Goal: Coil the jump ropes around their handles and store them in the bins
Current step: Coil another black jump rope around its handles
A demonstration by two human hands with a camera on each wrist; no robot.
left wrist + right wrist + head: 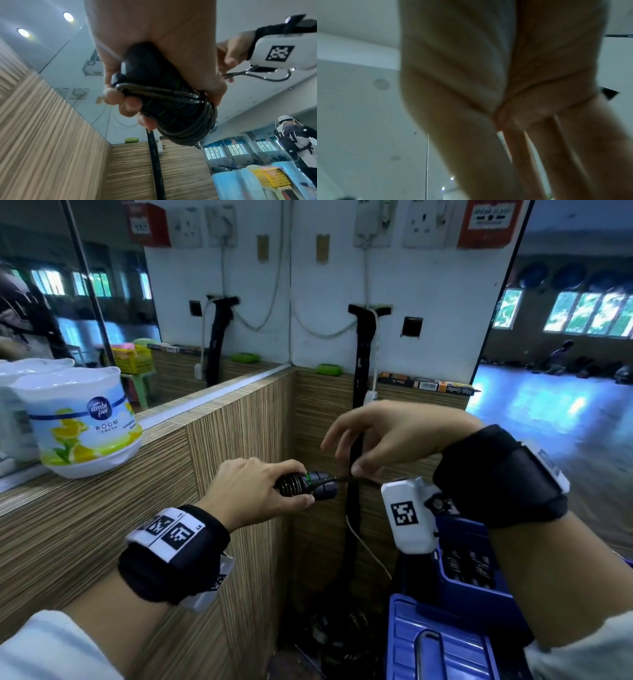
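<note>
Jump rope [294,484] under inspection is held in mid-air between both hands, above the corner where two wood-grain panels [239,422] meet. Its black handles [322,489] lie side by side in the left hand [253,487], whose fingers and thumb are curled firmly round them. This grip appears intended to keep the pair together as a single core for winding. Several turns of dark cord already sit tight around the handles, as the left wrist view confirms.

The right hand [380,436] is raised just beside the handle ends, thumb and forefinger pinched on a short free length of cord [240,73], with the other fingers spread loosely. In the left wrist view this length forms a small loop. The pinch likely keeps tension on the tail so the turns do not slacken. The right wrist view shows only blurred palm and fingers, with nothing further to report.

Blue bins [455,583] stand low at the right, below the right wrist. The upper one already holds dark coiled items, though detail is unclear. Their position close under the hands suits a short drop once winding ends.

Assessment: coiling is nearly complete; securing the tail and storing this rope remain. Risk noted: a released tail may let the coil spring loose.

An air-freshener tub [82,419] rests on the ledge at the left, uninvolved.
</note>
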